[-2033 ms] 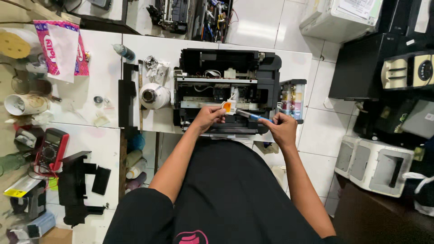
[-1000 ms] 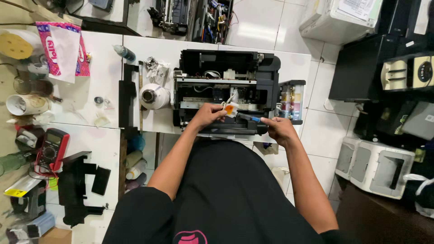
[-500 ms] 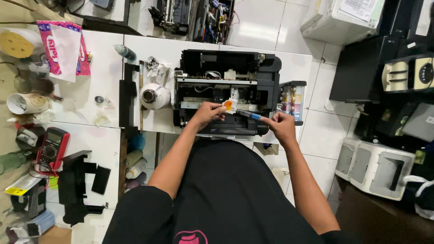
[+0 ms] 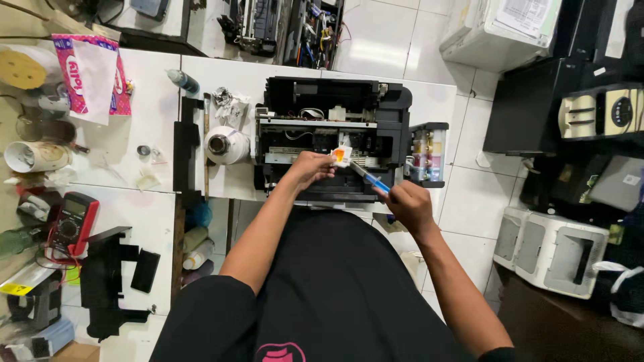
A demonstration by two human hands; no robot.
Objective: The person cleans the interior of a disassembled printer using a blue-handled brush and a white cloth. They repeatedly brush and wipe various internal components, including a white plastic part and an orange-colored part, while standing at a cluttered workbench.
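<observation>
An opened black printer (image 4: 376, 110) with its cover off stands on the white table (image 4: 154, 127) in front of me. My left hand (image 4: 312, 167) pinches a small white tissue stained orange (image 4: 341, 155) over the printer's inner mechanism. My right hand (image 4: 408, 203) grips a blue-handled tool (image 4: 369, 179), its metal tip pointing up-left and touching the tissue. A block of ink tanks (image 4: 428, 154) hangs on the printer's right side.
A roll of white tissue (image 4: 227, 145) sits left of the printer, beside a black panel (image 4: 185, 144). A red multimeter (image 4: 70, 221), tape rolls and a pink-and-white packet (image 4: 90, 74) lie at the left. Other printers (image 4: 553, 248) stand on the tiled floor at the right.
Both hands stay over the printer with only slight shifts; the tissue and the tool remain held together at the same spot.
</observation>
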